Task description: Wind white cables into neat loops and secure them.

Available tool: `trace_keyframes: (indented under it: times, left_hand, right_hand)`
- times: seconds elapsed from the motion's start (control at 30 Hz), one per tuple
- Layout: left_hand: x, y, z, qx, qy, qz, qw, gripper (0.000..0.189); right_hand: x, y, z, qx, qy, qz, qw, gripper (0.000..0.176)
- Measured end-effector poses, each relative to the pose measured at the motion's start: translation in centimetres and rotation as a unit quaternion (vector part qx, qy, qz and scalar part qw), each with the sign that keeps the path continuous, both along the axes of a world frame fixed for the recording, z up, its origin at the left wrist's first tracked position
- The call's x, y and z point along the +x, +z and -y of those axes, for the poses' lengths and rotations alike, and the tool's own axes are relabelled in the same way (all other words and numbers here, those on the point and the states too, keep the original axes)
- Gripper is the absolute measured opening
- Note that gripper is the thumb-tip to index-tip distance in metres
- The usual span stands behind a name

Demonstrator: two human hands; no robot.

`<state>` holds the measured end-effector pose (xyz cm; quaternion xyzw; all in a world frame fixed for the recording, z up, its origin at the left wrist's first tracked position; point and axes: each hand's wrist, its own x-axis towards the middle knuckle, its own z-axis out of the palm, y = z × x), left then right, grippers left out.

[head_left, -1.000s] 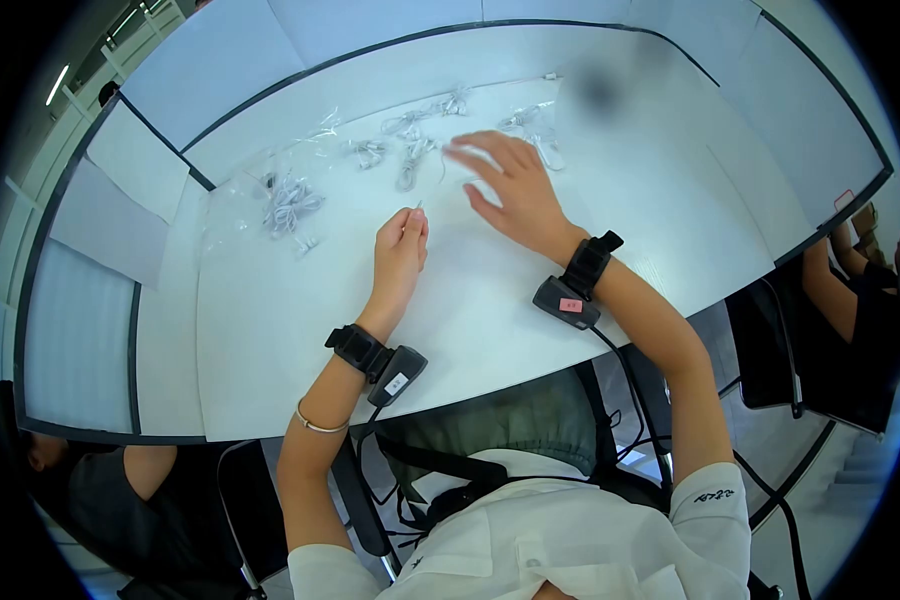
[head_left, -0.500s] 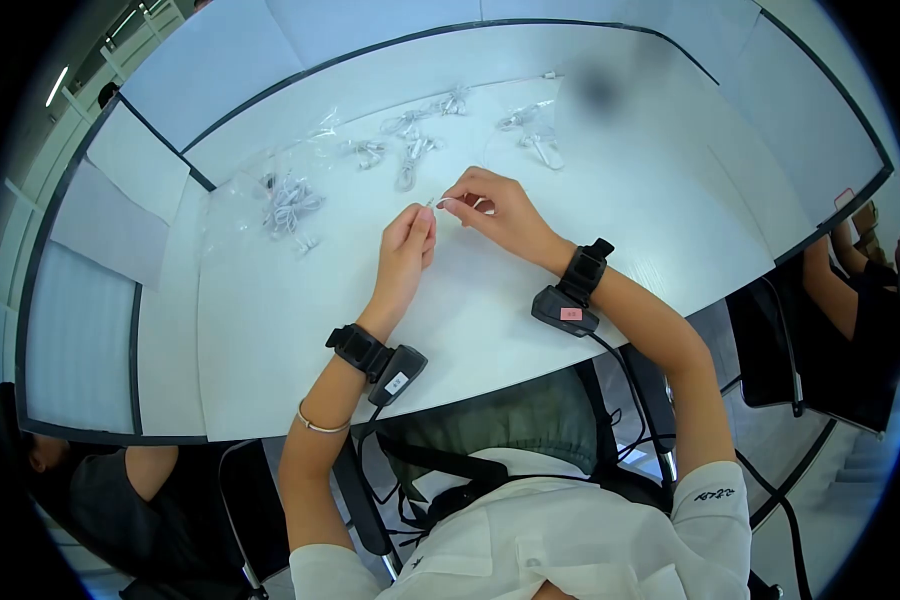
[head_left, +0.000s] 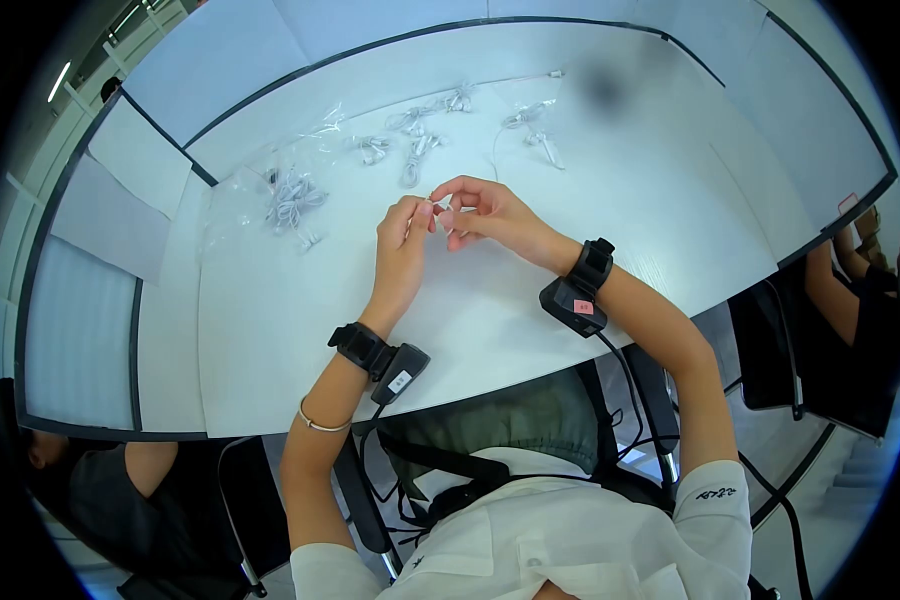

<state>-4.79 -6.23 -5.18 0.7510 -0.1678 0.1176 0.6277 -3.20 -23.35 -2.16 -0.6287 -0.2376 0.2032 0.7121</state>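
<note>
My left hand [head_left: 402,248] and my right hand [head_left: 482,213] meet fingertip to fingertip above the middle of the white table [head_left: 300,330]. Both pinch the end of a thin white cable [head_left: 495,150] that trails from my right hand toward the far side. Each wrist wears a black strap with a small device. Several bundled white cables [head_left: 417,150] lie in a row beyond my hands. A larger bundle [head_left: 292,200] rests on clear plastic bags at the far left.
Pale divider panels [head_left: 150,160] stand at the table's left and far edges. A person in dark clothes sits at lower left [head_left: 120,490], and another person's arm [head_left: 835,275] shows at the right edge. A dark blurred spot [head_left: 600,90] lies at the far side.
My right hand drew back from the far cables to my left hand, bringing a thin white cable. Both hands now pinch its end together, slightly nearer the centre.
</note>
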Motion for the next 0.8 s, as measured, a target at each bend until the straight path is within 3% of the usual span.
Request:
trace_keyframes:
  times: [0.1, 0.2, 0.8]
  left_hand:
    - [0.2, -0.2, -0.1, -0.029, -0.06, -0.021, 0.998, 0.027]
    - [-0.7, 0.7, 0.4, -0.089, -0.099, -0.17, 0.976, 0.026]
    - [-0.1, 1.1, -0.8, -0.065, -0.21, -0.247, 0.944, 0.044]
  right_hand:
    - [0.1, -0.1, 0.0, 0.009, 0.008, -0.003, 1.0, 0.032]
    - [0.2, -0.4, -0.2, 0.008, 0.002, 0.004, 1.0, 0.033]
    - [1.4, -0.7, 1.2, -0.027, 0.018, 0.092, 0.995, 0.023]
